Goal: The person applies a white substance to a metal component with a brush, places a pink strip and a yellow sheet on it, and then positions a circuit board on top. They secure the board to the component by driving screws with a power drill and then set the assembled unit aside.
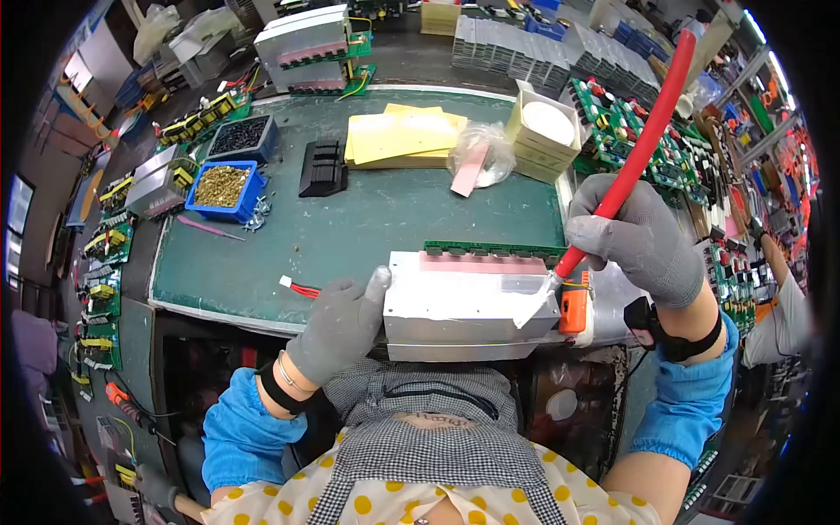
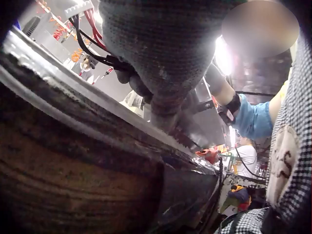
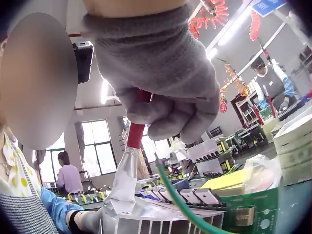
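Note:
A finned aluminium heat sink (image 1: 455, 306) lies at the table's front edge, with a green circuit board (image 1: 490, 248) and a pink strip (image 1: 472, 263) along its far side. My gloved right hand (image 1: 643, 236) grips a long red-handled brush (image 1: 643, 144) low on its handle. The brush's white-coated head (image 3: 124, 178) rests on the heat sink's right part, where white paste (image 1: 532, 308) is smeared. My gloved left hand (image 1: 337, 324) is at the heat sink's left end, its thumb stretched along that edge and its other fingers partly hidden.
Beside the heat sink's right end is an orange tool (image 1: 573, 308). A wire connector (image 1: 302, 287) lies by my left hand. Farther back are a blue bin of brass-coloured parts (image 1: 252, 194), a black parts bin (image 1: 269, 144), yellow sheets (image 1: 407, 136) and a white tub in a box (image 1: 534, 157).

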The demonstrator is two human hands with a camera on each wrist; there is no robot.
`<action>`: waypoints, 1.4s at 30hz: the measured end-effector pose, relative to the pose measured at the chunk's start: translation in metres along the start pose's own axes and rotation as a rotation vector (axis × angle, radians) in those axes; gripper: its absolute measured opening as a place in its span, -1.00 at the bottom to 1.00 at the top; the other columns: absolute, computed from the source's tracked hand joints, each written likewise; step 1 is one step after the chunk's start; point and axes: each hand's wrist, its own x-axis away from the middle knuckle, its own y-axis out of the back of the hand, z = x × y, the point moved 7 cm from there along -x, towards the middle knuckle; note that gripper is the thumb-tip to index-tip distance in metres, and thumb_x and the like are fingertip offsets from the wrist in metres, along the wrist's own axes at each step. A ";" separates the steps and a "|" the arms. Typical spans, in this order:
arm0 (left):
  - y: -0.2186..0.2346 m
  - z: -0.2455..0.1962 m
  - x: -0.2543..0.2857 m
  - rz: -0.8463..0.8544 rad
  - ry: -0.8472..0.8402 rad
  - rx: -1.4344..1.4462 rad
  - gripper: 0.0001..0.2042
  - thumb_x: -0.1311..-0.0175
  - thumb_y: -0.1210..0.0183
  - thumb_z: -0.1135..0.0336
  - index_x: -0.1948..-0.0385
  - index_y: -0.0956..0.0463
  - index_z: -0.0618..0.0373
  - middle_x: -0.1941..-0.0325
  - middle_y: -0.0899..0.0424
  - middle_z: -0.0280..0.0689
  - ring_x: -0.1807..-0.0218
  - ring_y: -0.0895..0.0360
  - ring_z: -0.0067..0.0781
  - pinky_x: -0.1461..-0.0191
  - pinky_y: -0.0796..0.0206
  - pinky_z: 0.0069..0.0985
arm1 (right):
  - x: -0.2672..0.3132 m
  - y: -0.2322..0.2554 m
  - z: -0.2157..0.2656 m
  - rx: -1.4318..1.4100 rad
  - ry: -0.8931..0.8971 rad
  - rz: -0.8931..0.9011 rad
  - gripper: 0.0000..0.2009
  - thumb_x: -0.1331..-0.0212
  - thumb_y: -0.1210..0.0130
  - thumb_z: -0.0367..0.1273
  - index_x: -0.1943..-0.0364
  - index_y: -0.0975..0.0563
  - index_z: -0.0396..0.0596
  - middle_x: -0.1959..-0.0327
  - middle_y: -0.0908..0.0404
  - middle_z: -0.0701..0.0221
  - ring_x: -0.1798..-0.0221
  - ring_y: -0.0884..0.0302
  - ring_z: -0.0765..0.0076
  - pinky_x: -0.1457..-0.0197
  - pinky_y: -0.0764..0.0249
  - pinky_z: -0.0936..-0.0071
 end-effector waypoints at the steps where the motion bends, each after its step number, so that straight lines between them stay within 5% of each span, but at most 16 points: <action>1: 0.002 0.001 0.001 -0.002 -0.006 -0.005 -0.24 -0.05 -0.17 0.52 -0.36 -0.05 0.48 0.48 -0.52 -0.15 0.49 -0.47 -0.10 0.35 -0.31 -0.18 | 0.000 0.001 -0.001 -0.007 0.000 -0.011 -0.77 -0.10 -0.23 -0.28 0.37 -0.52 -0.18 0.52 -0.58 0.40 0.55 -0.50 0.60 0.46 -0.41 0.63; 11: 0.002 -0.002 -0.005 -0.019 0.048 0.000 -0.45 -0.22 -0.07 0.51 -0.29 -0.22 0.47 0.53 -0.51 -0.19 0.53 -0.45 -0.13 0.37 -0.30 -0.24 | 0.010 0.008 0.022 -0.109 0.114 -0.160 -0.78 -0.11 -0.23 -0.29 0.37 -0.55 -0.18 0.53 -0.55 0.45 0.52 -0.47 0.61 0.38 -0.37 0.64; 20: 0.005 -0.003 -0.008 0.010 0.064 -0.059 -0.44 -0.21 -0.07 0.49 -0.30 -0.21 0.45 0.53 -0.53 -0.23 0.49 -0.49 -0.17 0.31 -0.32 -0.27 | -0.020 -0.056 0.040 -0.146 0.180 0.087 -0.77 -0.19 -0.22 -0.26 0.30 -0.55 -0.16 0.44 -0.58 0.42 0.38 -0.53 0.55 0.24 -0.44 0.58; 27: 0.002 -0.001 -0.006 0.021 0.065 -0.049 -0.41 -0.20 -0.07 0.49 -0.31 -0.17 0.46 0.53 -0.53 -0.21 0.49 -0.49 -0.15 0.28 -0.33 -0.26 | -0.035 -0.067 0.039 -0.078 0.153 0.086 -0.73 -0.23 -0.21 -0.26 0.37 -0.54 -0.25 0.51 -0.59 0.38 0.43 -0.56 0.56 0.33 -0.49 0.55; 35: 0.003 -0.002 -0.006 0.030 0.073 0.000 -0.36 -0.15 -0.12 0.49 -0.33 -0.14 0.46 0.53 -0.52 -0.21 0.51 -0.46 -0.13 0.32 -0.30 -0.24 | -0.037 -0.046 0.026 0.058 0.070 0.159 -0.73 -0.22 -0.19 -0.28 0.32 -0.53 -0.29 0.52 -0.57 0.37 0.47 -0.56 0.54 0.36 -0.50 0.54; 42: -0.003 -0.002 0.000 -0.032 0.003 0.020 -0.30 -0.12 -0.17 0.50 -0.35 -0.10 0.43 0.53 -0.50 -0.21 0.54 -0.44 -0.13 0.36 -0.28 -0.23 | -0.022 -0.008 0.010 0.306 -0.014 0.050 -0.69 -0.07 -0.18 -0.22 0.49 -0.53 -0.27 0.71 -0.50 0.36 0.61 -0.53 0.46 0.49 -0.46 0.48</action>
